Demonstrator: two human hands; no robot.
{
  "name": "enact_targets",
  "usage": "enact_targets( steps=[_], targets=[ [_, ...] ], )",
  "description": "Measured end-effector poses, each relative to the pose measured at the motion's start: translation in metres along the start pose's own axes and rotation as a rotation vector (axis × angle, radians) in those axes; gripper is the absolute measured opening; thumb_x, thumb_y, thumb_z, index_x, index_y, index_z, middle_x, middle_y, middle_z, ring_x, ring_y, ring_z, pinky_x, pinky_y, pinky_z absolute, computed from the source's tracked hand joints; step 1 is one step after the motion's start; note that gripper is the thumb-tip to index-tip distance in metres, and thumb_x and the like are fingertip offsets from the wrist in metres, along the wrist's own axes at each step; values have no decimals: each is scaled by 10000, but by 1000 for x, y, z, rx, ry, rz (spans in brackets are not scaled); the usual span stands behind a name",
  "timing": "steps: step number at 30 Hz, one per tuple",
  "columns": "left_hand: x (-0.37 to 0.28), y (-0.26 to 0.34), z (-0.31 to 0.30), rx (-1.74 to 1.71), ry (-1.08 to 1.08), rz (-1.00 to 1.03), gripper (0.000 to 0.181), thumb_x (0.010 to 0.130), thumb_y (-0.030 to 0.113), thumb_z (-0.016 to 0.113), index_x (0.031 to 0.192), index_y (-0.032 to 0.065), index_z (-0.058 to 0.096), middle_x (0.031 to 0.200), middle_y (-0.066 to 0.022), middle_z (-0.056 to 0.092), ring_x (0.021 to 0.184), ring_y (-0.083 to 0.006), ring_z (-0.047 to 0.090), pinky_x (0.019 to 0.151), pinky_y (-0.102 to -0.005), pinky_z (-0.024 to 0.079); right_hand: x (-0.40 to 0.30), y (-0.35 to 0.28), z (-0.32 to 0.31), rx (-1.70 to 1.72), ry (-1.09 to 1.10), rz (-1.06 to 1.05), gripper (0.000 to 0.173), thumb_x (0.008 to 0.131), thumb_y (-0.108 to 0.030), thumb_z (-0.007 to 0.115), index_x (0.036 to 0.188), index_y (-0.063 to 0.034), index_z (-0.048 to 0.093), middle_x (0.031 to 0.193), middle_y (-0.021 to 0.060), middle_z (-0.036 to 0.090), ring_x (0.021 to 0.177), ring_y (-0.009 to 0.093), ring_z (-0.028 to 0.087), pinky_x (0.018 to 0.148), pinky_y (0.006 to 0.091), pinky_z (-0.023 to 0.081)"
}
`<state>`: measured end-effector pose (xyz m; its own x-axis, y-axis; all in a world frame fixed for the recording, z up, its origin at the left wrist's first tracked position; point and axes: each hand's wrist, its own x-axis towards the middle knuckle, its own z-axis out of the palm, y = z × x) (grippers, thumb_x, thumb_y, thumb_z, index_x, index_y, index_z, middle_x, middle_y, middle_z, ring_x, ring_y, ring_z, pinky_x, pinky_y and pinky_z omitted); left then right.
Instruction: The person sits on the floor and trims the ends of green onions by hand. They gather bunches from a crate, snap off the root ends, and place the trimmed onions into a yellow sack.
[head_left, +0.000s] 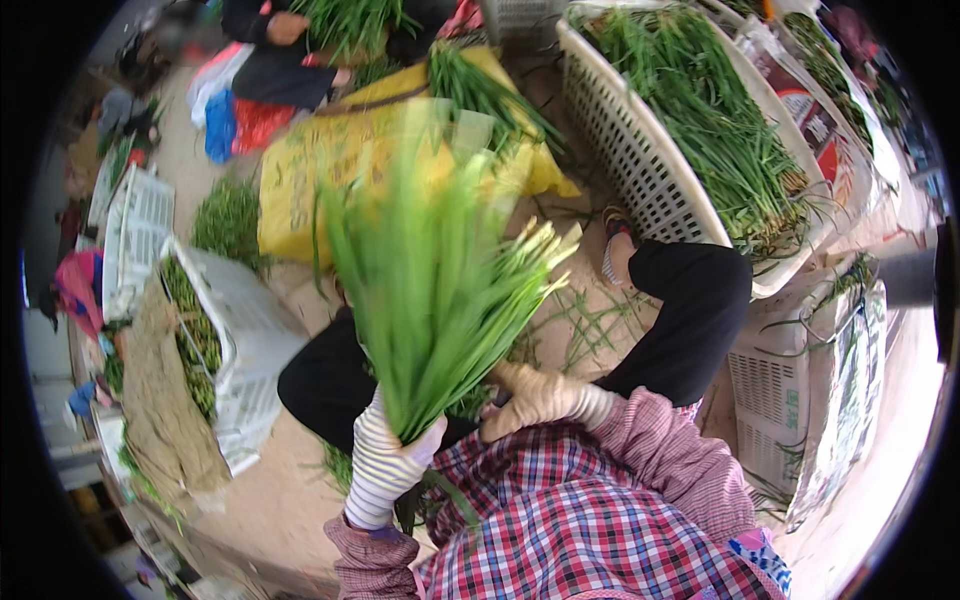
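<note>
In front of my lap, my left hand (394, 454), in a striped knit glove, grips the lower end of a large fanned bunch of green chives (427, 300). The leaves on its upper left are blurred, while pale stem ends point up to the right. My right hand (532, 401), in a worn tan glove, is beside the bunch's lower right, over my lap. Its fingers are bent and partly hidden, so I cannot tell whether they hold anything. Beyond the bunch lies a yellow printed sack (300, 187) with more chives (487, 105) on it.
A white plastic crate (637, 142) heaped with chives stands at the upper right. Another crate (765, 390) is right of my knee. To the left, a crate (247, 330) of greens is partly draped with brown cloth (165, 382). Another person's hand (286, 28) is at the top.
</note>
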<state>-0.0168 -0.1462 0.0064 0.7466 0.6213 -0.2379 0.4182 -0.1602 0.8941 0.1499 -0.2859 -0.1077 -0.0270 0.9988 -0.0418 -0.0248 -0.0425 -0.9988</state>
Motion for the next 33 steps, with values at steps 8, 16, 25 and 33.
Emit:
enact_targets(
  steps=[8, 16, 25, 33],
  targets=[
    [54, 63, 32, 1394, 46, 648, 760, 689, 52, 614, 1398, -45, 355, 817, -93, 556, 535, -210, 527, 484, -330, 450, 29, -16, -2, 1116, 471, -333, 784, 788, -471, 718, 1394, -88, 400, 1364, 98, 491, 1244, 217, 474, 1048, 359, 391],
    [25, 29, 61, 929, -100, 751, 848, 681, 203, 783, 1314, -136, 333, 1094, -267, 573, 748, -389, 617, 658, -408, 527, 36, -28, -38, 1324, 422, -219, 634, 772, -340, 758, 1254, -3, 520, 1109, 93, 626, 967, 211, 639, 919, 351, 511],
    [37, 14, 13, -404, 45, 144, 1088, 757, 740, 569, 1480, 19, 192, 1328, -136, 477, 1097, -226, 555, 914, -345, 477, 36, -49, -10, 975, 82, -355, 751, 722, -536, 758, 1224, -15, 556, 1064, 134, 654, 957, 256, 638, 830, 391, 519],
    [40, -41, 13, -415, -307, 51, 1002, 631, 629, 708, 1364, 13, 413, 1269, -184, 548, 1163, -286, 540, 984, -419, 450, 28, -65, -6, 3227, -707, 783, 452, 962, -298, 457, 1347, -60, 451, 1274, 169, 550, 1119, 298, 574, 999, 473, 452]
  ],
)
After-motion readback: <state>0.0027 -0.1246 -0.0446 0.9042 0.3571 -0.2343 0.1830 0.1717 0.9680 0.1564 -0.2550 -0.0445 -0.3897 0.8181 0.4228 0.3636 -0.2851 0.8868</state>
